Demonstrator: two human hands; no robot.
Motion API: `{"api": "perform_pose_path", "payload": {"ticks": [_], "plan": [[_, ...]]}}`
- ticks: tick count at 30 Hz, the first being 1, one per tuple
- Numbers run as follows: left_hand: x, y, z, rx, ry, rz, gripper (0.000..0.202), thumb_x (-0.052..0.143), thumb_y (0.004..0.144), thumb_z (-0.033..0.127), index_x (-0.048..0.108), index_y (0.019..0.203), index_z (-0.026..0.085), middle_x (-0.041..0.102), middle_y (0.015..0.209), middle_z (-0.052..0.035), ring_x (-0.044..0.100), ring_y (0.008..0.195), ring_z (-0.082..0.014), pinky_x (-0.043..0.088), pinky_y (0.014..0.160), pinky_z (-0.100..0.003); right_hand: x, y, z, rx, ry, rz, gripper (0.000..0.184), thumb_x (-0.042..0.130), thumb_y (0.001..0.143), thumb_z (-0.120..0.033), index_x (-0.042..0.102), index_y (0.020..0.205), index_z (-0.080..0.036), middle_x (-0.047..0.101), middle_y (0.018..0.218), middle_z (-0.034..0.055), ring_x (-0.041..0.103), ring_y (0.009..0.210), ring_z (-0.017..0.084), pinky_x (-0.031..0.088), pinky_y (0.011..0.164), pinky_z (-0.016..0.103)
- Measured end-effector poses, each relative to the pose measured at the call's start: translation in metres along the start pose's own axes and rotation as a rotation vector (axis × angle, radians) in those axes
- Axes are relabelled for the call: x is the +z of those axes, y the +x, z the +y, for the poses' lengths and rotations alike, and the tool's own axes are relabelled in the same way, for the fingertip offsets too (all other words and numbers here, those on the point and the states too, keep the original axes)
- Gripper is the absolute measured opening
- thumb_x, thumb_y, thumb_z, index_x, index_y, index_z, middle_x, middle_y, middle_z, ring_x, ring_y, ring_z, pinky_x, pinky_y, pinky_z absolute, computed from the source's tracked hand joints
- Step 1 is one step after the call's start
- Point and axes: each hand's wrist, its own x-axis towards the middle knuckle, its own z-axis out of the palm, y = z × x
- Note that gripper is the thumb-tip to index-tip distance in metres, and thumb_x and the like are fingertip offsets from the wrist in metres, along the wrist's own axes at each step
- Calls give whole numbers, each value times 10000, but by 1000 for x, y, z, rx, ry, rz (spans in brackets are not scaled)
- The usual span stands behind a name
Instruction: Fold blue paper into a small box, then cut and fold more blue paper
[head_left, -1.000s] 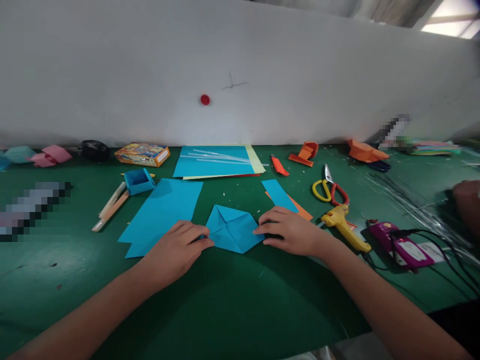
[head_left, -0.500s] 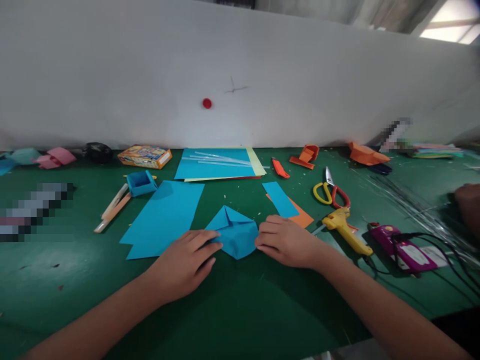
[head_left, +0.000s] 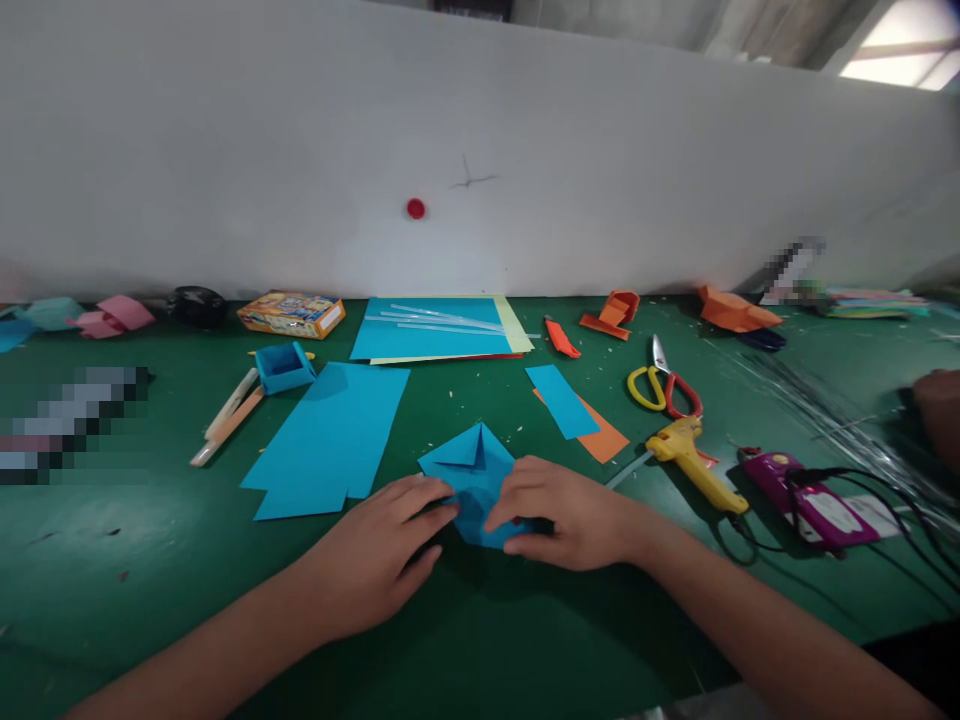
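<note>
A folded piece of blue paper (head_left: 466, 480) lies on the green table between my hands, its pointed tip and a raised triangular flap facing away from me. My left hand (head_left: 386, 545) holds its left edge at the fingertips, thumb apart and lower. On the other side, my right hand (head_left: 559, 510) grips the paper, with fingertips pressed over its right part and the thumb near the bottom edge. My right fingers cover part of the fold. Flat blue sheets (head_left: 330, 430) lie just left of it. A blue strip (head_left: 561, 400) overlaps an orange paper (head_left: 609, 440) beyond my right hand.
Scissors (head_left: 664, 380), a yellow glue gun (head_left: 694, 465) and a purple device (head_left: 806, 500) with cables stand right. Paper sheets (head_left: 427, 330), a box (head_left: 291, 314) and a red cutter (head_left: 561, 338) line the back. A small blue paper box (head_left: 285, 367) sits left. Another person's hand (head_left: 937, 410) shows far right.
The folded blue paper has turned and come slightly closer to me. My right hand has moved in over its right part; my left hand has shifted slightly toward me.
</note>
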Motion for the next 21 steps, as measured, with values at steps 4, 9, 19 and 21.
{"api": "perform_pose_path", "payload": {"ticks": [4,9,19,21], "plan": [[-3,1,-5,-8,-34,-12,347,509,1025,206,634,1344,265,619,1451,-79,569,1367,-297,451,1190,-540,-18,-11,-1,59,-73,65,290,731,949,-376,719,1201,-232,670,1118,103,570,1009,258,438,898,414],[-9,1,-6,-17,-81,-26,282,662,960,288,649,1241,255,626,1416,-83,586,1339,-309,457,1180,-554,-17,-13,6,91,-1,158,260,651,1009,-327,696,1239,-214,664,1144,112,579,1075,248,470,929,396],[4,6,-9,154,72,59,337,759,935,322,676,1255,260,699,1262,-59,665,1172,-289,481,1099,-542,-2,-5,19,-3,-104,21,267,560,1060,-286,711,1270,-221,701,1326,102,594,1261,246,393,1093,453],[5,7,-5,215,133,95,220,705,977,276,695,1193,231,728,1201,-51,676,1120,-268,499,1043,-478,-3,-5,18,6,-96,18,264,570,1058,-288,705,1275,-222,710,1324,91,606,1257,233,400,1084,443]]}}
